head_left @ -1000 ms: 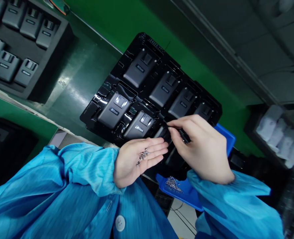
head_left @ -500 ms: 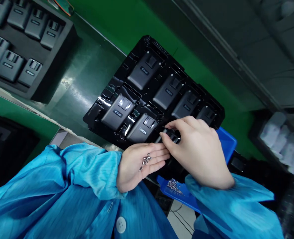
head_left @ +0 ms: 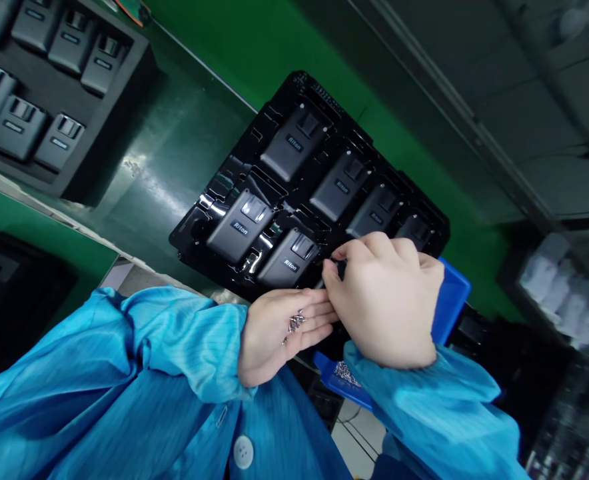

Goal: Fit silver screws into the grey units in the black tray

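My left hand (head_left: 279,333) lies palm up at the near edge of a black moulded tray (head_left: 199,227), cupping a small heap of tiny metal screws (head_left: 294,323) in its loosely curled fingers. My right hand (head_left: 384,300) hovers just right of it, with thumb and fingers pinched on a small dark part over the tray's near row; what exactly it pinches is hidden. The tray holds several dark grey Riton-labelled units (head_left: 239,227) in two rows. Both arms wear blue sleeves.
A blue bin (head_left: 449,300) with more loose screws (head_left: 345,373) sits under my right wrist. A second black foam tray of grey units (head_left: 34,100) stands at the upper left on the green bench (head_left: 164,140). Shelves with white items (head_left: 569,293) are at right.
My right hand drew in from the tray's near row toward my left palm and curled tighter. The left hand kept still with the screws; the camera shifted slightly.
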`<state>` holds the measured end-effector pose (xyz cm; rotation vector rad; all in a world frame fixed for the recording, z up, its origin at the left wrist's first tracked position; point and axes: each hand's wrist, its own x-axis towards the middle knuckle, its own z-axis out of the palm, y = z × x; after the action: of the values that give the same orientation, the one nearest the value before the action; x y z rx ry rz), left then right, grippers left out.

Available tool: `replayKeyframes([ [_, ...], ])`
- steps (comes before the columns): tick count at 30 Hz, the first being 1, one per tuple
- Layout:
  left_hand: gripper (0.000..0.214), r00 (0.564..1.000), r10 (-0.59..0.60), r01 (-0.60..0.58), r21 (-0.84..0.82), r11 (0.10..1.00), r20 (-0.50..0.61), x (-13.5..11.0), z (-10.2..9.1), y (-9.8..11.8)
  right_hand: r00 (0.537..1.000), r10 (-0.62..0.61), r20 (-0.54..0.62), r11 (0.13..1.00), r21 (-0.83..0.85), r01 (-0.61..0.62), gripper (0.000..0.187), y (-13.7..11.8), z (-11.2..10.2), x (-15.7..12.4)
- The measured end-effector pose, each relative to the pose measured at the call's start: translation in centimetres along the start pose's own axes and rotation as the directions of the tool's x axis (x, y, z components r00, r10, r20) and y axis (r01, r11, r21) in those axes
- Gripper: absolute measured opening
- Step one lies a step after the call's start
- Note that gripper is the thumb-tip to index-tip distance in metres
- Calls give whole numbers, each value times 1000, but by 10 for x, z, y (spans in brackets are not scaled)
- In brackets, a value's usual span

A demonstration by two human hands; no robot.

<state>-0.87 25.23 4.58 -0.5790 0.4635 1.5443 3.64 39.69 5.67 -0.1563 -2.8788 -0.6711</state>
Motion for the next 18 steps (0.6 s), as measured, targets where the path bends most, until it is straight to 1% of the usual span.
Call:
replayKeyframes([
  [3,35,1000,11,-11,-10,1000,7,0,0,1,1000,-20,-9,999,-31,20,17,-4,0,2],
  [8,36,1000,22,-22,-1,1000,18,0,-4,1,998,-42,-37,995,-93,39,15,-7,2,6],
  [11,37,999,24,-24,6,1000,26,1,-4,1,996,-62,-57,994,-96,56,14,-7,2,6],
  [15,46,999,7,-7,21,1000,32,0,-4,1,995,-90,-45,995,-51,88,17,0,2,5],
  [18,48,1000,0,0,23,1000,25,-1,-5,2,994,-104,-46,991,80,107,11,16,-2,5],
])
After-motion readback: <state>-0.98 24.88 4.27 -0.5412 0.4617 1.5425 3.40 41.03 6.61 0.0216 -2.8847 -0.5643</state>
